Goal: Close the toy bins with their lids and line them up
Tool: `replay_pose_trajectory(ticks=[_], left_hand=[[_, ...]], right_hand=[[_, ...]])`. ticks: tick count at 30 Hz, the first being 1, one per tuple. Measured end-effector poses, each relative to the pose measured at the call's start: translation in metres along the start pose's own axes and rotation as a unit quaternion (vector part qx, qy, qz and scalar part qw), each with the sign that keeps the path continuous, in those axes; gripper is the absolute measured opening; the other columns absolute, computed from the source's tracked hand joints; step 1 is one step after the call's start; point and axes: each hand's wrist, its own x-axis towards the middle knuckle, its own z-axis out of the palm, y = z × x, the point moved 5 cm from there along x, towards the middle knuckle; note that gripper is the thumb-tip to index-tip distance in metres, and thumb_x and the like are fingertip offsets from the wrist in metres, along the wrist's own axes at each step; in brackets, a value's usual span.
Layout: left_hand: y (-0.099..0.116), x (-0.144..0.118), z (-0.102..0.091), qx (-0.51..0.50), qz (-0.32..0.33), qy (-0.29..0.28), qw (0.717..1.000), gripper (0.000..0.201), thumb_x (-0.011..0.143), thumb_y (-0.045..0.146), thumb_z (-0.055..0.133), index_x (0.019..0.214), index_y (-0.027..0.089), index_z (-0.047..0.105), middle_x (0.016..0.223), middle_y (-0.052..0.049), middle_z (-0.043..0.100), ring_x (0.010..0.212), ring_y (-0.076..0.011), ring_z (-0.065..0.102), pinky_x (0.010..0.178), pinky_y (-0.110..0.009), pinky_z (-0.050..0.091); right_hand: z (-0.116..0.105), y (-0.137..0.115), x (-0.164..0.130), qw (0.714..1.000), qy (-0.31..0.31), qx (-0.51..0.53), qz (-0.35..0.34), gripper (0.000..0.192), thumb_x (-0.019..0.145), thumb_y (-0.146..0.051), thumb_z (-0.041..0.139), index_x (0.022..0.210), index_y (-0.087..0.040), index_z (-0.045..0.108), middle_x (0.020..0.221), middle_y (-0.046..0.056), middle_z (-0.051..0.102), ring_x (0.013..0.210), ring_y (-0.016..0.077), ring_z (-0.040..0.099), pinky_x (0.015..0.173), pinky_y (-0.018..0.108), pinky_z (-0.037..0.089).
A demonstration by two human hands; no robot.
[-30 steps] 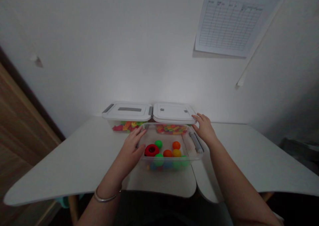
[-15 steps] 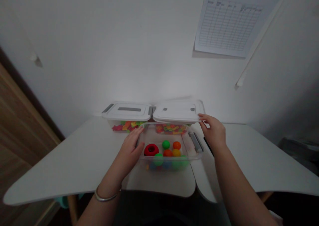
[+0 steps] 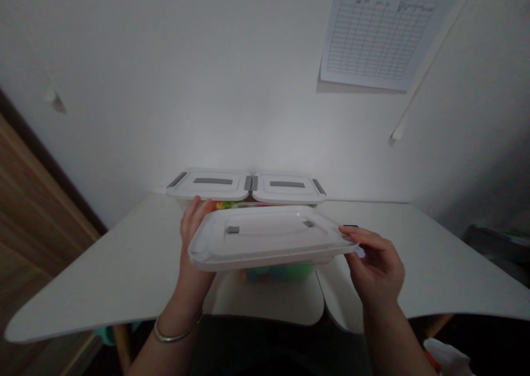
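1. Both hands are on the white lid (image 3: 265,238), which hangs level in the air just above the near clear box (image 3: 285,270), hiding nearly all of it.
2. The left hand (image 3: 192,243) grips the lid's left end: fingers curl over the top edge near the corner, the rest of the hand sits under and behind the lid. A silver bangle (image 3: 174,334) rings that wrist.
3. The right hand (image 3: 375,263) takes the right end, fingertips pinched on the rim at the corner, palm turned inward below it.
4. So the hands are well apart, one at each short end, both closed on the lid.
5. The lid shows its underside or top with two small grey tabs; I can't tell which face it is.
6. Beneath its front edge, a strip of the box peeks out, with green and blue balls (image 3: 290,271) blurred behind the clear wall.
7. Behind, against the wall, two more boxes stand side by side, touching: the left closed box (image 3: 209,184) and the right closed box (image 3: 285,187), each with a white lid and grey handle strip. A bit of coloured toys shows under the left one.
8. All of it sits on the white table (image 3: 103,271).
9. Up on the wall, a printed chart (image 3: 379,33) hangs at upper right.
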Motion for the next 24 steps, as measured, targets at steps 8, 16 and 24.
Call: replay_pose_trajectory(ticks=[8,16,24], left_hand=[[0.031,-0.027,0.003,-0.012,0.092,0.042,0.995,0.018,0.079,0.033,0.070,0.090,0.024,0.059,0.113,-0.002,0.066,0.109,-0.0216,0.062,0.101,-0.042,0.046],[0.017,-0.025,0.010,0.024,-0.054,0.005,0.998,0.035,0.080,0.047,0.065,0.102,0.019,0.060,0.084,-0.002,0.068,0.073,-0.0173,0.065,0.067,-0.030,0.056],[0.028,-0.027,0.027,0.232,0.071,-0.116,0.963,0.064,0.088,0.040,0.050,0.146,0.019,0.032,0.144,-0.016,0.045,0.133,-0.0314,0.042,0.111,-0.053,0.031]], right_hand=[[0.009,0.008,-0.004,0.992,0.003,-0.021,0.123,0.040,0.083,-0.025,0.065,0.122,-0.024,0.053,0.116,0.012,0.067,0.100,0.0211,0.067,0.083,0.039,0.056],[0.026,0.019,-0.005,0.958,-0.161,-0.085,0.222,0.031,0.094,-0.038,0.044,0.118,-0.022,0.053,0.102,0.008,0.068,0.085,0.0191,0.066,0.073,0.033,0.054],[0.025,0.025,0.000,0.944,-0.137,-0.160,0.254,0.062,0.090,-0.042,0.045,0.146,-0.018,0.030,0.132,0.017,0.056,0.111,0.0302,0.061,0.090,0.048,0.050]])
